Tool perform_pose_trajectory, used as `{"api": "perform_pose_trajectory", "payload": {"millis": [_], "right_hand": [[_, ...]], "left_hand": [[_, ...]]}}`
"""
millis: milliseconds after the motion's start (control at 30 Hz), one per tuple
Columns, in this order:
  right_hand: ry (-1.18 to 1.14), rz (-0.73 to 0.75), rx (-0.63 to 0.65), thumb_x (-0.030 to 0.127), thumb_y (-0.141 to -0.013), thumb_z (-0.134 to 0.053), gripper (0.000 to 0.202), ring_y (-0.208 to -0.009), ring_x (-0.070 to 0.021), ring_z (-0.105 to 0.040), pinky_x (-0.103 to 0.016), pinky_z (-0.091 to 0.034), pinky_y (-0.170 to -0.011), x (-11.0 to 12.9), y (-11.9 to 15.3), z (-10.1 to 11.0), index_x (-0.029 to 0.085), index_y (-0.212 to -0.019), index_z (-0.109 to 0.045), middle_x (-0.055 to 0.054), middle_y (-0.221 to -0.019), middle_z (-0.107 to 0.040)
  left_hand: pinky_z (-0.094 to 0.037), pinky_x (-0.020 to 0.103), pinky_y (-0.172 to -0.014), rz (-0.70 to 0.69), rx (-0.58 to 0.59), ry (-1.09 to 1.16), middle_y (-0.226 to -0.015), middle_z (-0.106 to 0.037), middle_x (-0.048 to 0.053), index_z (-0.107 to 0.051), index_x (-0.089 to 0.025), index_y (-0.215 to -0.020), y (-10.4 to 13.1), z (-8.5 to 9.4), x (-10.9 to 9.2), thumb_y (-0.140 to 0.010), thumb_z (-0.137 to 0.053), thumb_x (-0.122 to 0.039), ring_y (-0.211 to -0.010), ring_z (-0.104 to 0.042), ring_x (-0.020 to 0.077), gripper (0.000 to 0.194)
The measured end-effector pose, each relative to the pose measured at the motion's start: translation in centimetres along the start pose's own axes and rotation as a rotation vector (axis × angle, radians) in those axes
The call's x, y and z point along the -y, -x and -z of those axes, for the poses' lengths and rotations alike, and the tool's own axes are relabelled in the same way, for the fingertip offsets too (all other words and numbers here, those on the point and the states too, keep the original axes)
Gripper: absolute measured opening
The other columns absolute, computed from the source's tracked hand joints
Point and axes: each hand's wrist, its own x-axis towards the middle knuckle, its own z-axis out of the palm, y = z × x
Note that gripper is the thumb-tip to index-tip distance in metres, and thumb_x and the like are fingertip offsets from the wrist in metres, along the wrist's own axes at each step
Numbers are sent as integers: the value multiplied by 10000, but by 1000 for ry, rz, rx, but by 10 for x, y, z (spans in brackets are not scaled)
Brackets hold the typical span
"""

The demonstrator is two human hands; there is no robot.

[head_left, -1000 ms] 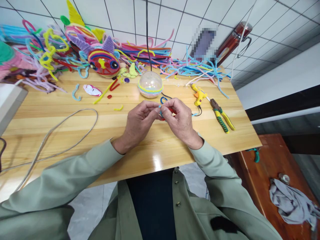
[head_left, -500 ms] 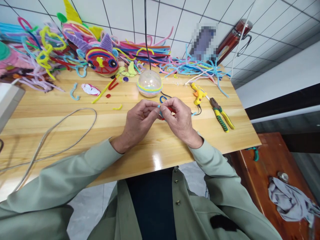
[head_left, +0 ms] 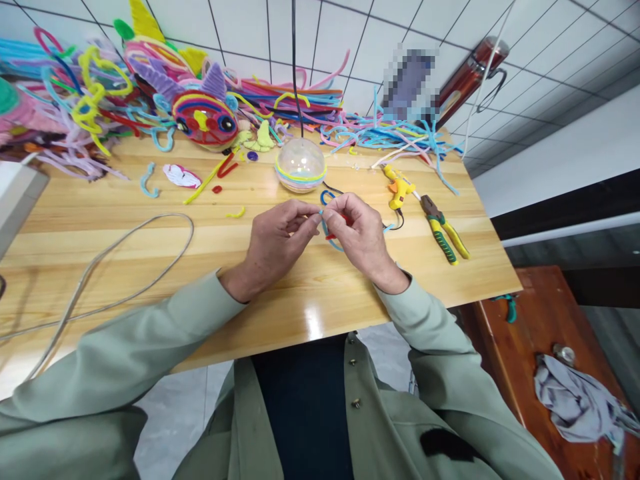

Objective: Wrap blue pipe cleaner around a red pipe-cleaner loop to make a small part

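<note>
My left hand (head_left: pixel 280 237) and my right hand (head_left: pixel 357 230) meet fingertip to fingertip above the table. Both pinch a small light blue pipe cleaner piece (head_left: pixel 321 213), most of it hidden by the fingers. Beneath my right hand, a light blue pipe cleaner (head_left: pixel 332 244) and a bit of red pipe cleaner (head_left: pixel 329 236) show; whether they are held or lie on the wood I cannot tell. Just beyond my hands sits a clear plastic ball (head_left: pixel 300 160) with yellow, blue and pink pipe cleaner bands around its lower part. A dark blue curled pipe cleaner (head_left: pixel 327 196) lies beside it.
To the right lie a yellow glue gun (head_left: pixel 400 189) and pliers (head_left: pixel 439 230). A decorated fish-like figure (head_left: pixel 206 119) stands at the back left among heaped pipe cleaners (head_left: pixel 295 100). A red thermos (head_left: pixel 470 80) leans by the wall. A grey cable (head_left: pixel 137 227) loops at left.
My fingertips have drawn slightly closer on the small blue piece. More of the light blue pipe cleaner now shows below my right hand. The view has shifted a little.
</note>
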Motion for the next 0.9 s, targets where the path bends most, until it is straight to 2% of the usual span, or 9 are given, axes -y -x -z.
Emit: {"api": "perform_pose_trajectory", "payload": {"millis": [133,300,500,600,700,900], "right_hand": [[-36,-30,2,601,-1061,-744,388,-673,-135,-537,-274,-502,-633,-1,0,0,257,-907,-651,36,-759,-632],[-104,-66,12,592,-1033,-775,388,-653,-121,-556,-263,-505,-627,1,-1,2,247,-894,-665,49,-738,-621],[-223,-168,71,649,-966,-838,460,-629,-106,-556,-245,-506,-602,4,-5,5,233,-874,-667,58,-711,-636],[-236,-197,85,666,-940,-861,484,-620,-104,-555,-243,-488,-592,5,-6,6,229,-862,-670,60,-686,-634],[-241,-206,82,682,-918,-880,505,-609,-103,-552,-240,-476,-581,7,-6,6,226,-854,-673,61,-670,-630],[-242,-205,74,728,-892,-898,551,-599,-104,-557,-248,-515,-591,10,-5,5,230,-840,-668,62,-668,-637]], "left_hand": [[-668,323,-727,-35,-1,-46,-849,-873,40,-860,-264,-1004,0,1,1,-1095,-770,-611,-745,-819,200,370],[-655,326,-717,-91,-1,-129,-891,-893,43,-886,-285,-1006,-1,4,2,-1096,-777,-560,-791,-839,213,309],[-644,320,-662,-123,24,-122,-869,-896,31,-883,-292,-1032,-3,5,3,-1120,-745,-518,-745,-834,208,280],[-650,339,-701,-114,21,-163,-880,-899,31,-888,-308,-1004,-3,7,5,-1103,-769,-548,-776,-839,222,286],[-662,354,-755,-159,24,-186,-892,-900,27,-893,-319,-1003,-4,8,6,-1106,-769,-502,-789,-837,223,243],[-669,364,-784,-157,41,-177,-902,-899,24,-879,-315,-981,-5,8,5,-1103,-761,-476,-797,-827,221,235]]}}
